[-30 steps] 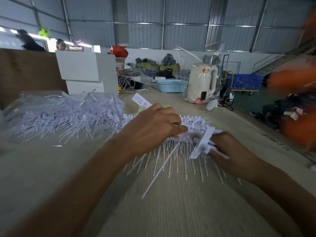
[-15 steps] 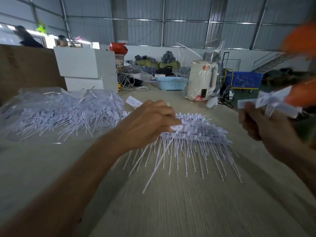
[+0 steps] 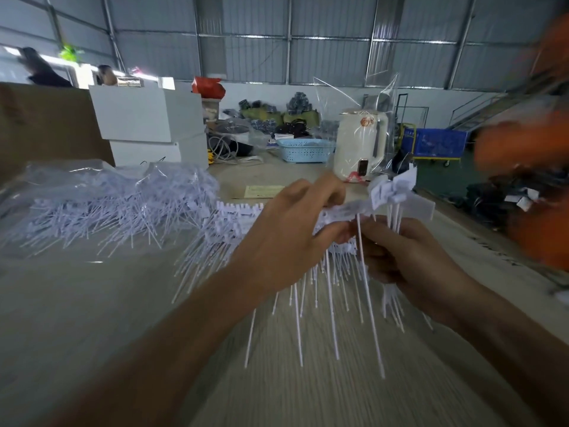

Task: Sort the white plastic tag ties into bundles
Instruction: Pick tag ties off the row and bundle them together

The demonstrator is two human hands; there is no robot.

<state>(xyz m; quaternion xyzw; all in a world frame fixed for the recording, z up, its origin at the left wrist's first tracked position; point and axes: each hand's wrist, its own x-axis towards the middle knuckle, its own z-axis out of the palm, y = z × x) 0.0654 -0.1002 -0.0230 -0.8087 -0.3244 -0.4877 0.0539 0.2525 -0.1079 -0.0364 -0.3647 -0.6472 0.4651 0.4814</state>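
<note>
Left hand (image 3: 295,232) pinches the head of one tie (image 3: 366,291), tail hanging toward the near edge of the surface (image 3: 92,318). Right hand (image 3: 409,266) grips a bundle (image 3: 395,192), tag heads up, tails down through the fist. Beneath both hands, a fanned row of ties (image 3: 234,223). Loose pile (image 3: 117,204) in clear plastic at left edge. Kettle (image 3: 358,146) and blue basket (image 3: 304,149) near far edge.

No text could be read. A red mark on the white kettle (image 3: 360,146) and dark markings along the worktop (image 3: 492,251) edge were too blurred to make out.
</note>
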